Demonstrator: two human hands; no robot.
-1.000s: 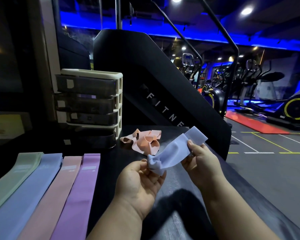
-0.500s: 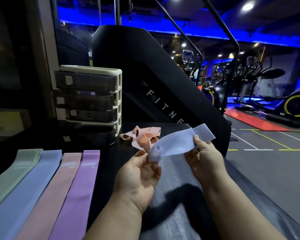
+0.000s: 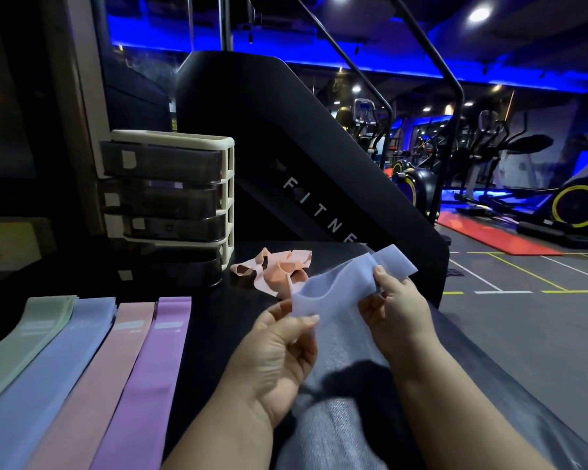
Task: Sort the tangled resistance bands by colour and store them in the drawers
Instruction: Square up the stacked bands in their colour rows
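Pale blue is the colour being dealt with: the pale blue band [image 3: 340, 290] is held up in the air over the dark bench [image 3: 211, 327], between the person's two hands and clear of everything else. The left hand [image 3: 279, 354] has its grip closed on the near end, thumb and fingertips pinching the edge. The right hand [image 3: 398, 313] pinches the far part, thumb on top, with a short tail of band sticking out beyond it. Held at both ends like this, the loop opens out, and I'd guess that is the point: pulled wide, any twist shows, and the band can be flattened.

Over on the left lies a row of flat bands [image 3: 95, 385], green, blue, pink and purple, side by side and smoothed out. It looks like a staging line, one lane per colour. The flat blue band [image 3: 65, 361] in that row seems the natural partner for the one being held.

Just beyond the hands sits a peach tangle [image 3: 275, 269], knotted up on the bench beside the drawer unit [image 3: 170, 205]. That heap looks like the work not yet done. The drawers appear pushed in, stacked four high within easy reach, so storing seems to wait until the sorting is finished.
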